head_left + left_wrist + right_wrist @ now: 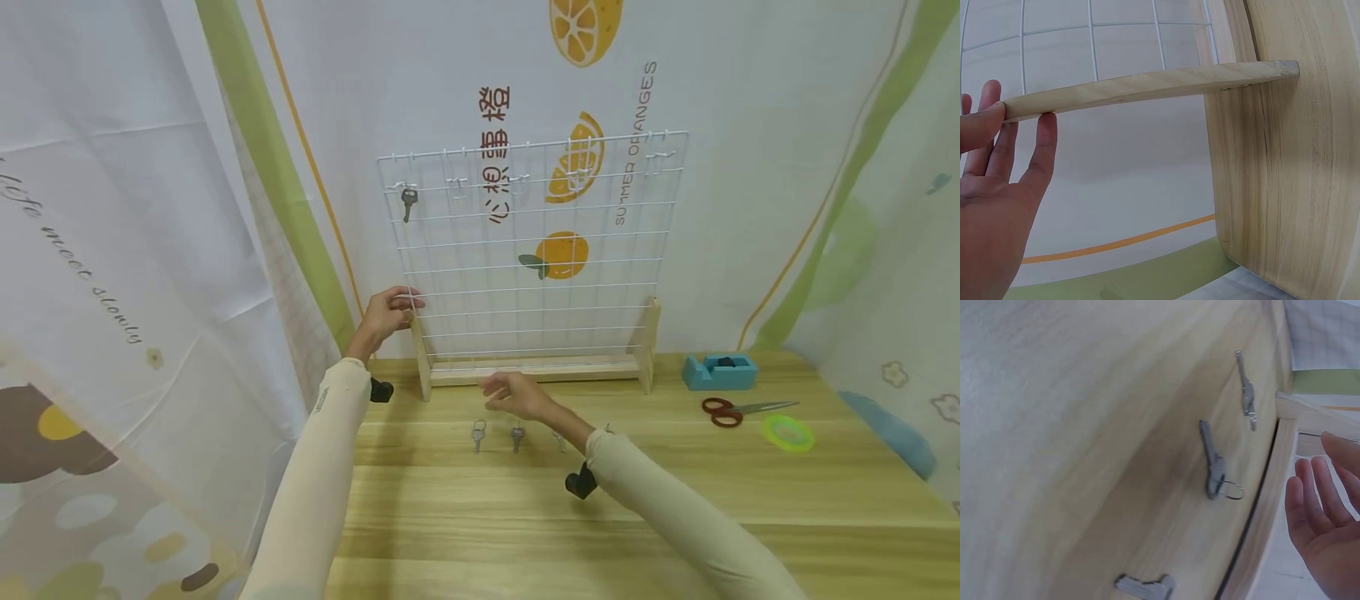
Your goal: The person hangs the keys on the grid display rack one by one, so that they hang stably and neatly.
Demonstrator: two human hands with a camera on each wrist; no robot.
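Note:
A white wire grid rack (540, 248) stands on wooden legs at the back of the table. My left hand (389, 312) pinches the rack's left wooden upright (1122, 87) between thumb and fingers. One key (408, 200) hangs from a hook at the grid's upper left. My right hand (521, 395), fingers loosely bent and holding nothing, is in the air before the rack's wooden base bar (540, 371). Below it, several keys with rings lie in a row on the table, among them a left key (477, 437) and a middle key (1212, 465). My right forearm partly covers the row's right part.
To the right of the rack are a blue tape dispenser (720, 373), red-handled scissors (726, 412) and a neon yellow-green ring (787, 433). More hooks (579, 177) sit along the grid's top. Printed curtains (300, 167) surround the wooden table (450, 533).

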